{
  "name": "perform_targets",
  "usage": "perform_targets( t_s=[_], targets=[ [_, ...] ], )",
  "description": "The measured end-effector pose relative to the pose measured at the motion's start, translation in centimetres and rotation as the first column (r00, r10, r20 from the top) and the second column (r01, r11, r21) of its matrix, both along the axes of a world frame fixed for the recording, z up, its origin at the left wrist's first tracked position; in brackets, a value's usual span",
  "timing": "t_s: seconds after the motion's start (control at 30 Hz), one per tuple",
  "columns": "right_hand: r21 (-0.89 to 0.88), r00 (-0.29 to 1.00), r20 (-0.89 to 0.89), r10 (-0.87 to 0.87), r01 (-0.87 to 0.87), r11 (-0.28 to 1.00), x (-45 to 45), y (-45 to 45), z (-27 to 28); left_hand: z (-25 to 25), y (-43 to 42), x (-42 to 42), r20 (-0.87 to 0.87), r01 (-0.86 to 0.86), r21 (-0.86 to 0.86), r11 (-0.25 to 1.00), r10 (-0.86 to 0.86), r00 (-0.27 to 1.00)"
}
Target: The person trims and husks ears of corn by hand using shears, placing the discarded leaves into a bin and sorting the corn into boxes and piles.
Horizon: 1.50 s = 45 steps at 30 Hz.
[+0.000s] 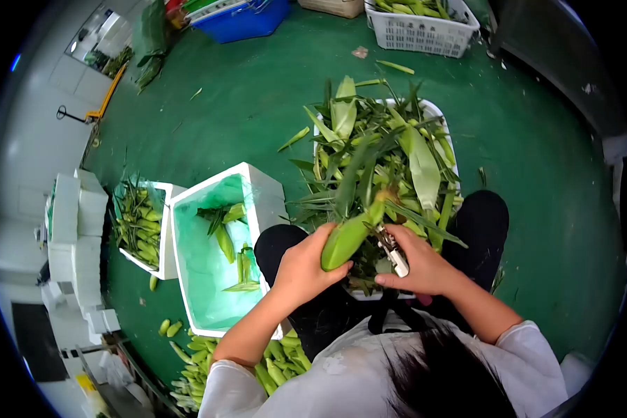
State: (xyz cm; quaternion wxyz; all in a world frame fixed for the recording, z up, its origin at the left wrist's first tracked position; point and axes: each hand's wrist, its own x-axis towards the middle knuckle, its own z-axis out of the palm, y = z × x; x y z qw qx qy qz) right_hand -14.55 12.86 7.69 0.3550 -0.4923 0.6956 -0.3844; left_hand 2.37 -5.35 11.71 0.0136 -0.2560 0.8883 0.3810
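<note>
My left hand [301,268] is wrapped around a green ear of corn [345,241] in its husk, its leafy end pointing up and away from me. Closed around pruning shears [399,262] with white handles, my right hand [425,261] is just right of the ear. The shears' blades are by the ear's upper end, partly hidden by leaves. Beneath both hands, between my knees, a white basket [435,111] is heaped with corn leaves and husks.
Left of my knee stands a white foam box [264,202] with a green liner and a few ears inside. Beyond it is another foam box [165,244] of corn. A pile of ears [278,366] lies by my left side. A white crate [425,35] and blue bin [247,21] stand ahead.
</note>
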Motion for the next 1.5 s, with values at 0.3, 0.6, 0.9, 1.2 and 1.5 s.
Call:
perform_targets(
  t_s=[0.3,0.6,0.9,1.2,1.5],
  targets=[
    [0.154,0.519,0.845,-0.129,-0.006,0.988,0.4,5.5,-0.4,-0.8,-1.3,-1.5,0.071,0.298,0.450,0.842,-0.366,0.928],
    [-0.008,0.718,0.690,0.089,-0.115,0.993,0.4,9.0,0.6,-1.1,3.3,-1.2,-0.105,0.053,0.296,0.954,-0.022,0.994],
    [-0.044,0.689,0.720,-0.077,0.156,0.987,2.1,6.2,-1.7,-2.8,3.7,-1.1,0.036,-0.011,0.946,0.325,-0.069,0.997],
    [0.009,0.152,0.988,-0.022,0.087,0.996,2.9,7.4,0.1,-3.1,0.0,-3.4,-0.355,0.024,0.912,0.410,0.759,0.546],
    [0.085,0.326,0.922,-0.210,0.358,0.930,3.7,-1.4,-2.4,-5.3,5.8,-5.1,-0.634,-0.020,0.765,0.644,0.758,0.150]
  ],
)
